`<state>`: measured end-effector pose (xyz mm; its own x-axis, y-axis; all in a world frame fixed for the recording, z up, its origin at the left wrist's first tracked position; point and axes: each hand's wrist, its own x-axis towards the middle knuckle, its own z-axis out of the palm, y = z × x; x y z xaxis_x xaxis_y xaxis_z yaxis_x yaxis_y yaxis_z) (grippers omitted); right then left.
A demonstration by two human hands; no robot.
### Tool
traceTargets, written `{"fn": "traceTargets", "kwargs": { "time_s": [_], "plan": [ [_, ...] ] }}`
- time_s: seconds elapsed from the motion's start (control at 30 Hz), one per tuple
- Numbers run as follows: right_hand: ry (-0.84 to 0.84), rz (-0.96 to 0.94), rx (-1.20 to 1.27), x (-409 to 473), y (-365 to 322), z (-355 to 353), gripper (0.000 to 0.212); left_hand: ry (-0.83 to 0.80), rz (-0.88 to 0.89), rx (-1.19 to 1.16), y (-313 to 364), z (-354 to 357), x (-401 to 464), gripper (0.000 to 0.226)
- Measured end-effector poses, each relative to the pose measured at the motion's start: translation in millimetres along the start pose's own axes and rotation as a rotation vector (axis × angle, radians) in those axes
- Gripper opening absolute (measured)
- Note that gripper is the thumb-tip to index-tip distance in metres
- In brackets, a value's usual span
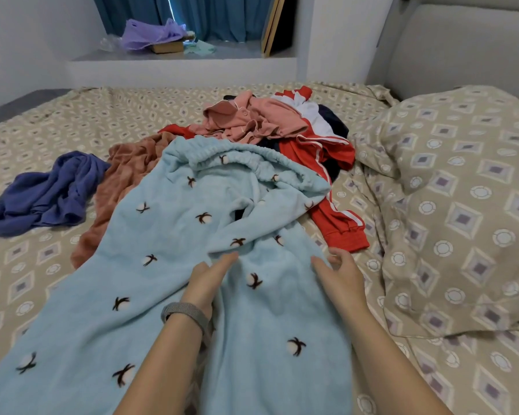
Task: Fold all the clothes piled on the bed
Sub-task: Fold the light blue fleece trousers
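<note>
A: Bed with beige diamond-patterned sheet (72,124) fills the frame. Matching patterned pillow (462,190) at right.

B: The garment in hand?

A: Pale blue fleece trousers with dark sprig motifs (168,235), spread down the middle. Elastic waistband at upper centre, legs running to the bottom edge. Long axis runs away from the person, tilted slightly toward lower left.

B: The rest of the pile?

A: Behind the waistband, a heap: red jacket with white stripes (336,217), pink button-up top (252,121) lying on it, something dark navy underneath. Brown fuzzy garment (117,181) lies partly under the trousers' left side. Crumpled purple-blue garment (42,196) sits apart at mid left. None folded.

B: Hands?

A: Left hand (206,283), grey wristband, lies flat on the fleece near the crotch seam, fingers straight. Right hand (342,280) rests at the right leg's outer edge, fingers relaxed, spread, gripping nothing.

B: What does the next move turn on?

A: Probably folding leg over leg along that long axis. The right hand already sits at the right leg's edge, so it seems the nearer one to carry it across leftward.
</note>
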<state>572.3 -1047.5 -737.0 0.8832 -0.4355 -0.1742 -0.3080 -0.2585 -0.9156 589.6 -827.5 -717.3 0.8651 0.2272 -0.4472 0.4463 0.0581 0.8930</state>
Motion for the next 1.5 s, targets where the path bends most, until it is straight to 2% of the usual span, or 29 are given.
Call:
{"fn": "traceTargets", "kwargs": {
  "time_s": [0.03, 0.1, 0.2, 0.3, 0.37, 0.4, 0.5, 0.6, 0.63, 0.67, 0.73, 0.8, 0.83, 0.97, 1.03, 1.1, 1.17, 1.27, 1.37, 1.43, 1.5],
  "plan": [
    [0.031, -0.061, 0.01, 2, -5, 4, 0.034, -0.009, 0.05, 0.053, -2, 1, -2, 0.047],
    [0.083, -0.197, -0.018, 15, -9, 12, 0.032, -0.045, 0.152, 0.144, -10, 6, -5, 0.045],
    [0.071, -0.184, -0.015, 56, -28, 23, 0.038, -0.101, 0.2, 0.145, -15, 8, -3, 0.035],
    [-0.055, -0.067, 0.014, 104, -55, 39, 0.067, -0.113, 0.188, 0.074, -12, 7, 5, 0.021],
    [-0.118, -0.157, -0.087, 131, -67, 49, 0.089, -0.127, 0.222, 0.101, -12, 6, 11, 0.021],
    [-0.153, -0.221, -0.195, 143, -70, 52, 0.093, -0.144, 0.245, 0.159, -13, 7, 13, 0.024],
    [-0.217, -0.359, -0.573, 182, -79, 50, 0.076, -0.18, 0.266, 0.325, -21, 10, 20, 0.026],
    [-0.161, -0.434, -0.865, 217, -104, 45, 0.027, -0.172, 0.24, 0.334, -24, 10, 26, 0.028],
    [-0.122, -0.435, -0.858, 231, -118, 42, 0.023, -0.177, 0.228, 0.314, -25, 10, 28, 0.031],
    [-0.071, -0.405, -0.772, 244, -134, 39, 0.028, -0.181, 0.223, 0.3, -24, 10, 28, 0.033],
    [0.046, -0.279, -0.37, 267, -170, 36, 0.039, -0.201, 0.255, 0.31, -24, 9, 29, 0.038],
    [0.046, -0.202, -0.064, 279, -190, 39, 0.032, -0.23, 0.261, 0.278, -24, 9, 30, 0.042],
    [-0.001, -0.212, -0.071, 281, -191, 44, 0.03, -0.245, 0.244, 0.253, -24, 9, 31, 0.043],
    [-0.241, -0.382, -0.556, 259, -163, 66, 0.061, -0.238, 0.209, 0.198, -28, 9, 33, 0.045],
    [-0.213, -0.439, -0.513, 242, -141, 70, 0.056, -0.218, 0.233, 0.204, -29, 11, 32, 0.041],
    [-0.057, -0.478, -0.388, 214, -123, 71, 0.036, -0.193, 0.26, 0.243, -27, 13, 31, 0.037],
    [0.014, -0.417, -0.354, 181, -106, 72, 0.018, -0.174, 0.273, 0.287, -28, 16, 31, 0.033],
    [-0.08, -0.264, -0.431, 136, -74, 70, 0.014, -0.17, 0.268, 0.336, -30, 18, 31, 0.027],
    [-0.247, -0.185, -0.469, 115, -51, 66, 0.024, -0.174, 0.233, 0.285, -24, 18, 24, 0.022],
    [-0.264, -0.172, -0.361, 113, -52, 66, 0.012, -0.191, 0.176, 0.117, -14, 20, 18, 0.017],
    [-0.242, -0.151, -0.281, 118, -56, 68, 0.02, -0.173, 0.118, -0.134, -3, 21, 14, 0.011]
  ]
}}
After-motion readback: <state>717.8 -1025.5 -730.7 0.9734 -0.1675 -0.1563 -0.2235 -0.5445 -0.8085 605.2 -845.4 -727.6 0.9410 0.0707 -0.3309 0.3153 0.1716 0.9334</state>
